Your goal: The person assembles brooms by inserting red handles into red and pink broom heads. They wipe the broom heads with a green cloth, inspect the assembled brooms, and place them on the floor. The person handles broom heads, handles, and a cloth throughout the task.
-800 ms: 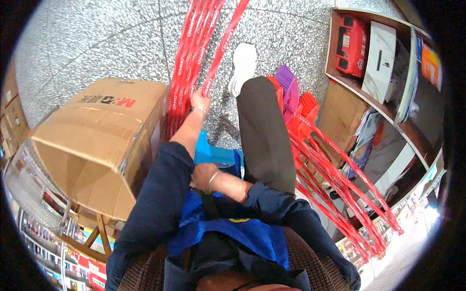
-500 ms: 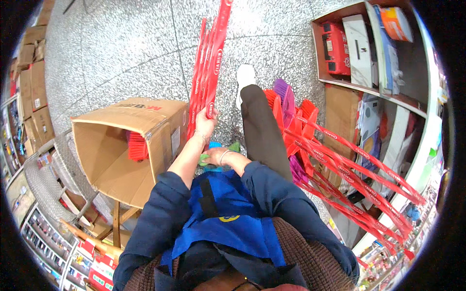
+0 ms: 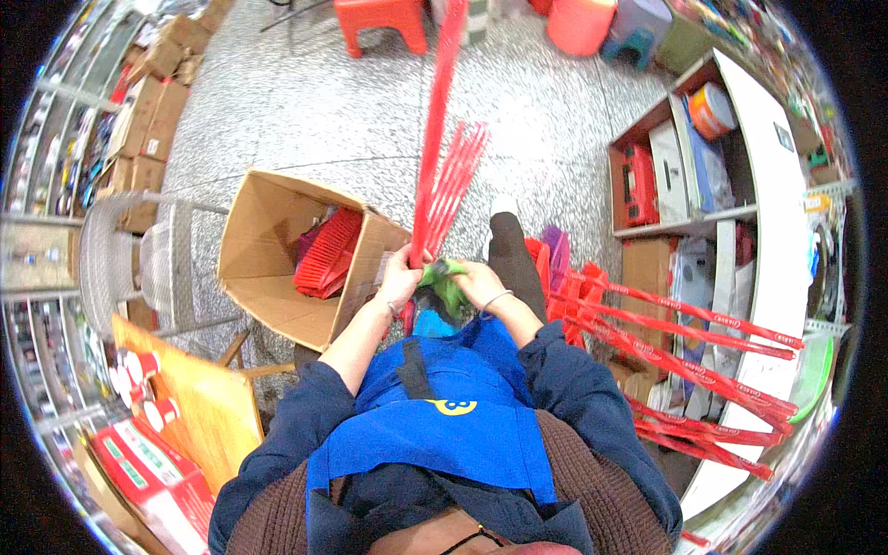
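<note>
My left hand [image 3: 404,277] is closed around the lower end of a long red broom handle [image 3: 435,148] in glossy wrap, which rises away from me. My right hand [image 3: 483,285] pinches a crumpled-looking green piece [image 3: 444,287], blurred, beside the handle's lower end; I cannot tell whether it is cloth or a broom head. Below it, between my hands and apron, something bright blue [image 3: 433,324] shows in part. Just beyond my hands, several more red handles [image 3: 458,180] fan out. An open cardboard box [image 3: 268,305] at the left holds red bristled broom heads [image 3: 330,254].
To the right, several brooms [image 3: 666,324] with red handles and red or purple heads lean by a shelf unit [image 3: 661,222]. A wire-mesh chair [image 3: 139,259] and wooden stool [image 3: 199,398] stand left. Far off are a red stool [image 3: 379,23] and coloured bins [image 3: 581,23].
My view has tilted up, showing more far floor. The left hand's handle now stands apart from the bundle. My right hand has risen with the green piece, close to the left hand.
</note>
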Demonstrator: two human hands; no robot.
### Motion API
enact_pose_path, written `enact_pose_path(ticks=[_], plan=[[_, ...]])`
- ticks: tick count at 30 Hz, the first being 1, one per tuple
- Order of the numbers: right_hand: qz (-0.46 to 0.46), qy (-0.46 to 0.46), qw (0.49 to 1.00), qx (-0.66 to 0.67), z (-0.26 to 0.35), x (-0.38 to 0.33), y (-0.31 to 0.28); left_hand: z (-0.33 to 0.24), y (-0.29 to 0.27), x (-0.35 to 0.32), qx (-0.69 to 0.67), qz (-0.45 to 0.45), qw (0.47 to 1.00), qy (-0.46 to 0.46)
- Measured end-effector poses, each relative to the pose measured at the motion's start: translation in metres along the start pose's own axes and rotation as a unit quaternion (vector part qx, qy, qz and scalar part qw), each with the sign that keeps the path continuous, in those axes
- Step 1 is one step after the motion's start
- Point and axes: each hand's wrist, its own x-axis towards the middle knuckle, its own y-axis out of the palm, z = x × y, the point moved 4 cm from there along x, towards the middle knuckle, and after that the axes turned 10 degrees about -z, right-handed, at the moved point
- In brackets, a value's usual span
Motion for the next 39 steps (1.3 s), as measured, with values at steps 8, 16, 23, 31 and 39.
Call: enact_pose_path(ticks=[8, 16, 23, 31, 39], plan=[[-0.264, 0.062, 0.844, 0.463, 0.058, -0.021, -0.070, -0.026, -0.015, -0.039, -0.016, -0.035, 0.997, 0.066], [-0.336, -0.298, 0.793, 0.411, 0.192, -0.112, -0.104, -0.024, -0.015, -0.074, -0.004, -0.045, 0.997, 0.059], [-0.365, -0.469, 0.801, 0.074, 0.240, -0.155, -0.016, -0.028, -0.002, -0.096, 0.005, 0.000, 0.980, 0.199], [-0.447, -0.473, 0.755, 0.083, 0.258, -0.154, -0.034, -0.054, 0.009, -0.121, 0.077, -0.065, 0.944, 0.314], [-0.471, -0.502, 0.715, 0.125, 0.309, -0.153, -0.086, -0.032, 0.002, -0.129, 0.106, -0.105, 0.950, 0.274]])
